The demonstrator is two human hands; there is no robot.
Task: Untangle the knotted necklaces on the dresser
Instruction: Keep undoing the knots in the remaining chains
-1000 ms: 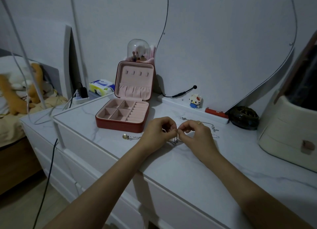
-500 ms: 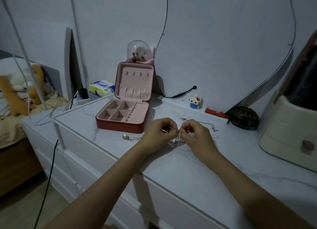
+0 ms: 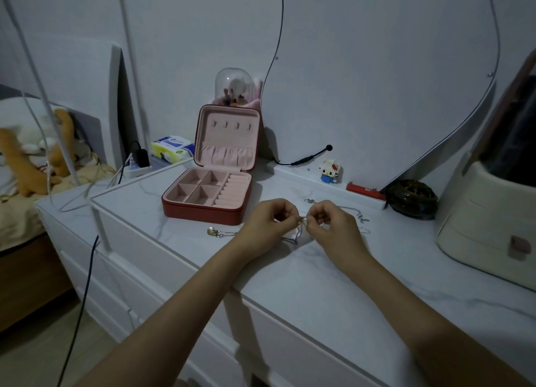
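Both my hands sit mid-frame over the marble-top desk, knuckles nearly touching. My left hand has fingers curled in, thumb & forefinger clamped on the knot of the necklaces. My right hand does the same from the other side, its grip pinched on the same small tangle, w/ a gold bit showing right btwn the two pinches. Below the pinch a loop of thin silver chain hangs down & touches the desk. More chain trails right of my right hand toward the back of the desk, lying flat. Left of my left hand, a round gold pendant lies on the desk w/ its chain running toward my wrist; can't tell if it joins the knot.

Upper left of the hands: a red jewelry box, lid up, pink lining, compartments showing nothing inside. Behind it a glass dome w/ small items under it. Far left of frame: tissue pack, power strip w/ plugs, bed w/ an orange plush toy. Back centre-right, along the mirror base: a small block figure, a red flat item, a dark round openwork object. Right edge: a cream drawer unit on the desk.
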